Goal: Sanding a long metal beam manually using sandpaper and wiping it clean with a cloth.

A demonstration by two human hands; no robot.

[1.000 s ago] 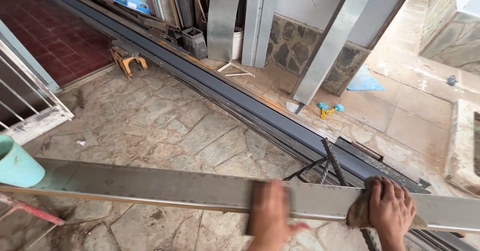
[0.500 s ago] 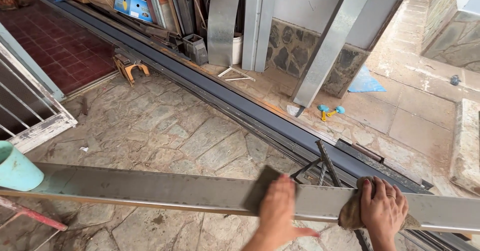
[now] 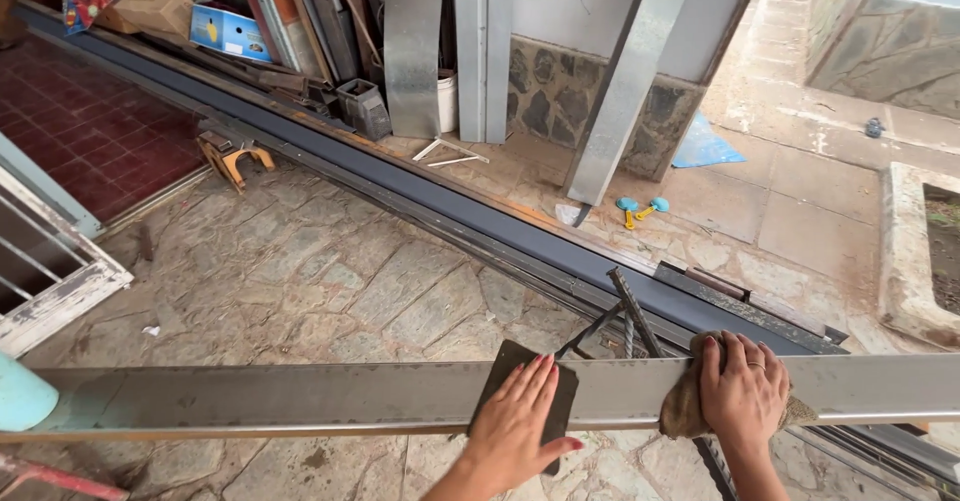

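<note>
The long metal beam [image 3: 300, 398] lies crosswise near the camera. The left hand [image 3: 520, 423] presses a dark sanding sheet [image 3: 505, 371] flat, fingers spread; the right hand [image 3: 742, 393] clamps a brown rag [image 3: 682, 406] over the beam. Even, flat pressure with the beam steadied works best.

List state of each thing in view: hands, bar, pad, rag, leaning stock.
left hand: flat, palm down on the dark sanding pad
dark sanding pad: pressed flat against the long steel bar
right hand: gripping the brown rag over the bar
brown rag: bunched, draped on the bar's top edge
long steel bar: horizontal, raised off the stone floor
galvanised channel: leaning tilted on the wall
</note>
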